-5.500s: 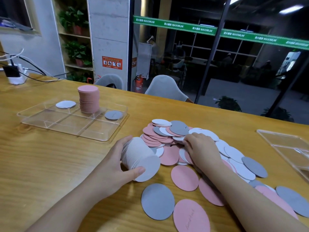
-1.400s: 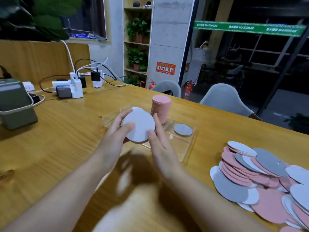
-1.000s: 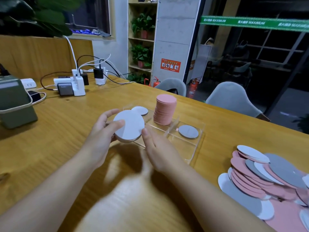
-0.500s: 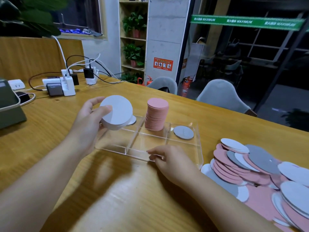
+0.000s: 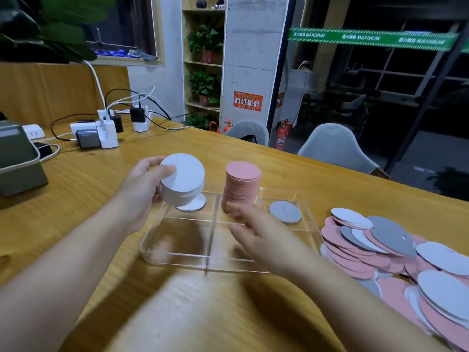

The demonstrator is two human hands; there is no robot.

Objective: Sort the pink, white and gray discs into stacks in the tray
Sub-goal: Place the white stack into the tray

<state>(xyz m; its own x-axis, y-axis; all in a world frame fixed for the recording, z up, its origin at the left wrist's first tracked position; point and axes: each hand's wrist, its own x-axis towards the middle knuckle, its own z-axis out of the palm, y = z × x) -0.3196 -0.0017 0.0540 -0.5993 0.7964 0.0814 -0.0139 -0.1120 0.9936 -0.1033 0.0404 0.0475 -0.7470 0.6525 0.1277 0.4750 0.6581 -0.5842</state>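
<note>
1. Fingers (image 5: 152, 165) of the left hand (image 5: 142, 196) curl round a white stack (image 5: 181, 182), held above the tray (image 5: 177, 255) at frame centre.
2. The right hand (image 5: 256, 235) is motion-blurred, fingers loosely spread over the tray; contact unclear.
3. Inside: one pink stack (image 5: 241, 189), one white disc (image 5: 193, 205) half hidden, one gray disc (image 5: 284, 211).
4. The loose pile (image 5: 396, 265) on the counter (image 5: 88, 189) runs off the right edge, uncountable.

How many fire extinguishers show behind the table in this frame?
2. One fire extinguisher stands on the floor between the two gray chairs; a second shows partly left of the nearer chair. More may be hidden behind the table edge.
</note>
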